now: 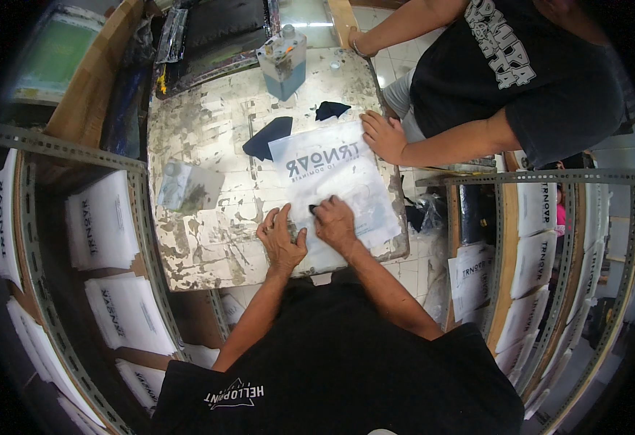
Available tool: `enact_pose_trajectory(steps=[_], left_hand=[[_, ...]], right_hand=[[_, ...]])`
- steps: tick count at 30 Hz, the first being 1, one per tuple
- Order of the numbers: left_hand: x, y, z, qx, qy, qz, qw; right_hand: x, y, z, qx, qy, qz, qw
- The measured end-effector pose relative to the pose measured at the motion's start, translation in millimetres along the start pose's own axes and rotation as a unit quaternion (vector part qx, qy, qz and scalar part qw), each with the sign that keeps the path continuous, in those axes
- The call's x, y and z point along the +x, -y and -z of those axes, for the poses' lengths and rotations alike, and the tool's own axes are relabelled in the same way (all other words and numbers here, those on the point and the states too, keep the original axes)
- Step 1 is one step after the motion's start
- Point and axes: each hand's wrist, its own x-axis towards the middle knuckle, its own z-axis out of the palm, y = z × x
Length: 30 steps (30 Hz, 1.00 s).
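Note:
A white printed plastic sheet (pixel 372 181) with dark lettering lies on the paint-worn table (pixel 208 250) before me. My right hand (pixel 335 223) is closed on a small dark cloth (pixel 313 209), pressing it down on the sheet; most of the cloth is hidden under the fingers. Beside it, my left hand (pixel 282 241) rests with fingers apart at the sheet's near left side, holding nothing. Beyond the sheet's far edge lie a dark blue cloth (pixel 270 138) and a smaller dark cloth (pixel 332 110). A co-worker's hand (pixel 382 138) rests on the sheet's far right corner.
A translucent jug (pixel 285 65) with blue liquid stands at the table's far side. Another translucent container (pixel 187 187) is at the left. A dark framed screen (pixel 216 36) lies at the back. Metal racks (pixel 63 148) with stacked printed sheets (pixel 125 312) flank both sides. The co-worker stands at the right.

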Motion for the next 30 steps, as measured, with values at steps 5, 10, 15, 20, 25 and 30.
enact_pose_trajectory(steps=[5,10,15,20,25,30], left_hand=[[-2,1,2,0.003,0.014,0.015,1.000],[-3,1,-1,-0.002,0.010,0.007,1.000],[-2,-3,1,-0.017,0.007,0.011,1.000],[-2,2,5,-0.029,0.051,0.031,0.998],[9,16,23,-0.007,0.094,0.038,0.995],[25,27,56,0.044,0.123,0.073,0.989]], right_hand=[[7,-57,44,-0.106,-0.067,-0.107,0.986],[-4,-18,15,-0.014,-0.028,-0.040,0.999],[-9,-75,47,-0.028,-0.110,-0.099,0.989],[-26,-118,126,-0.074,-0.133,-0.122,0.981],[-55,-126,143,-0.037,-0.104,-0.119,0.987],[-66,-117,142,0.035,-0.056,-0.089,0.994]])
